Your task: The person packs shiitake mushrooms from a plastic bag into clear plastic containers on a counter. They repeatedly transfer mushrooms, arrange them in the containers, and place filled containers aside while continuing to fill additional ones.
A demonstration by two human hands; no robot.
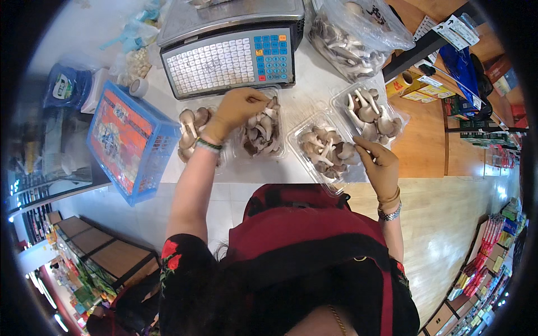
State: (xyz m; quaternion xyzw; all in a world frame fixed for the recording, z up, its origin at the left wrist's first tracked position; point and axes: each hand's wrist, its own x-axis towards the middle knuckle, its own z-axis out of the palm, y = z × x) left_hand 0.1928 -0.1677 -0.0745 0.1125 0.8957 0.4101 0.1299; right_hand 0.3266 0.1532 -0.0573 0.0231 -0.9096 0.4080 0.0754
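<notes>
My left hand [237, 111], in a tan glove, reaches over a clear plastic punnet of grey oyster mushrooms [262, 132]. Its fingertips are pinched on a mushroom [273, 104] at the punnet's upper right. My right hand [380, 168], also gloved, is at the right side of another mushroom punnet [323, 149], which sticks out over the table's front edge. Its fingertips touch or nearly touch a mushroom cap [348, 153]; whether they grip it is unclear. A third filled punnet [372, 115] stands behind, at the right. A fourth [193, 126] is partly hidden by my left wrist.
A weighing scale [229, 59] with a keypad stands at the back of the white table [309, 94]. Behind right lies a clear bag of mushrooms [346, 46]. A blue plastic basket [162, 140] leans at left, near a tape roll [138, 88]. Shelves [420, 84] flank the right.
</notes>
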